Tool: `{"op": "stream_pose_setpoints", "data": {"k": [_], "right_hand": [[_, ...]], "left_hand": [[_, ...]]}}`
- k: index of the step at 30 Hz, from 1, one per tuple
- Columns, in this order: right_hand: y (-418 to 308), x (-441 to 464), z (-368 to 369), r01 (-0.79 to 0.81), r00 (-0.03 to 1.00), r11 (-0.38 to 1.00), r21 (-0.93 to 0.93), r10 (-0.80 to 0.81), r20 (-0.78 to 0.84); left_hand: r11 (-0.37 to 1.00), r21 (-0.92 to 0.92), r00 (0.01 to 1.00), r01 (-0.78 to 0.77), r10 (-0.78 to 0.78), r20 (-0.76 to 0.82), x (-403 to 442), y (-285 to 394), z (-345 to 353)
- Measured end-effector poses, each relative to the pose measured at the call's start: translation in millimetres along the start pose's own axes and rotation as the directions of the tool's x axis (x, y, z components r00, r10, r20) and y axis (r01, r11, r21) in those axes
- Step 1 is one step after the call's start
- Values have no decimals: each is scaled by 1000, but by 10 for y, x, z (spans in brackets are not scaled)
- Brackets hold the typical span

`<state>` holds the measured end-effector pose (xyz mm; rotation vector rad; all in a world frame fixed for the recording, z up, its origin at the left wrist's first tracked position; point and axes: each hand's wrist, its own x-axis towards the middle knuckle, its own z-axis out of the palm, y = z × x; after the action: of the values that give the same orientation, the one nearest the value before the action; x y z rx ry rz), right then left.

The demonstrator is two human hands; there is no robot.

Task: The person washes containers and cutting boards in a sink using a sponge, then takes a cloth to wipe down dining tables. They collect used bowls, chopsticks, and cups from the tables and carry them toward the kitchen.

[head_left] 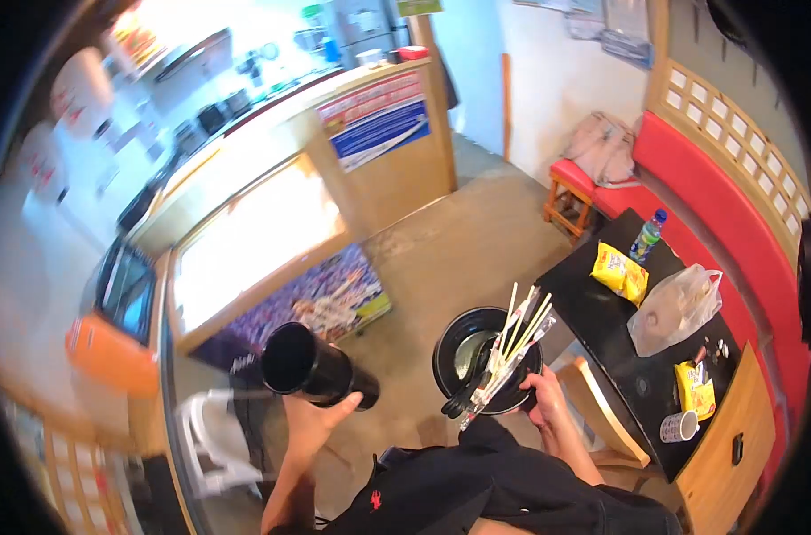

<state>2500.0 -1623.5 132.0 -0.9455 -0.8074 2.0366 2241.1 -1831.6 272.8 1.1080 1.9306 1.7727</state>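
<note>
My left hand is wrapped round a tall black cup, which tilts so that its dark opening faces up and left. Further right, my right hand grips the rim of a black bowl. Across that bowl lie several pale chopsticks, some in clear wrappers, and a black spoon. Something pale shows at the bottom of the bowl. Cup and bowl are apart, both held over the floor.
On the right, a black table bears yellow snack packets, a bottle, a plastic bag and a patterned cup. Behind it runs a red bench. A wooden counter stands ahead, a white chair at left.
</note>
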Motion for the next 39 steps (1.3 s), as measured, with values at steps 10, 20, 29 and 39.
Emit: {"op": "stream_pose_setpoints", "data": {"k": [10,20,29,39], "right_hand": [[-1384,3050,202,91,972,995,-49,-100,-212],[-2981,6058,387,91,944,994,63,-66,-322],[-4068,8768,550,157,949,973,171,-101,-299],[-5665,11781,444,169,940,979,110,-127,-316]], "left_hand": [[957,-223,867,-184,265,422,3761,-792,2269],[974,-223,965,39,21,260,7132,-1172,3256],[973,-217,861,-78,176,477,10279,-1457,5200],[931,-353,777,-89,287,561,12977,-1661,7754]]}}
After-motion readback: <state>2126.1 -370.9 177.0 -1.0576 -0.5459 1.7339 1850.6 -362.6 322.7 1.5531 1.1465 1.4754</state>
